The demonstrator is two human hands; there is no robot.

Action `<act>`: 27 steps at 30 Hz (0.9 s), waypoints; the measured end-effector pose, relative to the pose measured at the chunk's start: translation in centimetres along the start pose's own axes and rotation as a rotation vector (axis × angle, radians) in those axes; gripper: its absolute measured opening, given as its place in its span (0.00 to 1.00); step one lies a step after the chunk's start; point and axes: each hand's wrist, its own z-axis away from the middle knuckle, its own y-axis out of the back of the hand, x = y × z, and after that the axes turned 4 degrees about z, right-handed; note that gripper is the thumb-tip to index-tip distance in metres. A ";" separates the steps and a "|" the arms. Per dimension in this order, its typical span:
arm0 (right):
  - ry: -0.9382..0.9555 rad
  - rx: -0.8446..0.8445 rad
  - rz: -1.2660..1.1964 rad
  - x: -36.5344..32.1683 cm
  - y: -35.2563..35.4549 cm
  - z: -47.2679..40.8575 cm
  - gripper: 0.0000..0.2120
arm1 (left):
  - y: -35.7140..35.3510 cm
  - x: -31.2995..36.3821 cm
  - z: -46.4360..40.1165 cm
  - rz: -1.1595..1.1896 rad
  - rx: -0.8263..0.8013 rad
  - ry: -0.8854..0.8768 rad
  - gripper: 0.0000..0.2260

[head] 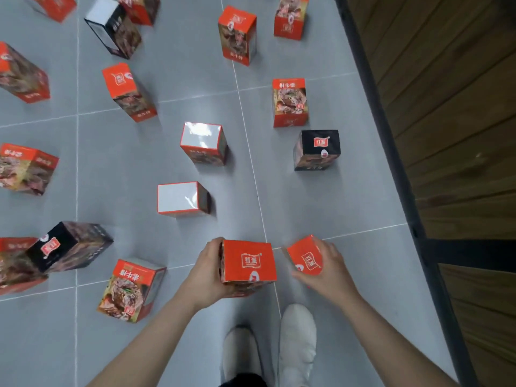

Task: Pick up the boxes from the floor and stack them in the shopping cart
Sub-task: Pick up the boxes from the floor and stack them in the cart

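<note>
My left hand (208,270) grips an orange box (248,265) from its left side, its logo end facing up. My right hand (325,270) holds a second, smaller-looking orange box (304,256), tilted, with fingers curled round its right side. Both boxes are lifted above the grey tiled floor (321,202), just ahead of my feet. Several more boxes lie scattered on the floor: a white-topped one (180,199), another white-topped one (202,141), a black one (318,149) and an orange one (131,289). No shopping cart is in view.
A dark frame (382,129) runs diagonally along the right, with wooden boards (452,107) beyond it. My white shoes (296,339) stand at the bottom centre. More orange and black boxes fill the left and far floor, with bare tile gaps between them.
</note>
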 end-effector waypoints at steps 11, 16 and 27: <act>-0.118 -0.009 0.331 3.1 -3.6 -5.4 0.48 | -2.5 -4.1 -5.3 0.003 0.064 0.025 0.37; -0.036 -0.016 0.379 -3.0 1.9 -3.4 0.50 | 2.8 1.6 -1.9 0.055 0.113 -0.002 0.40; 0.347 -0.079 0.460 -30.9 21.8 7.7 0.47 | 23.4 22.6 15.3 0.031 0.397 -0.018 0.44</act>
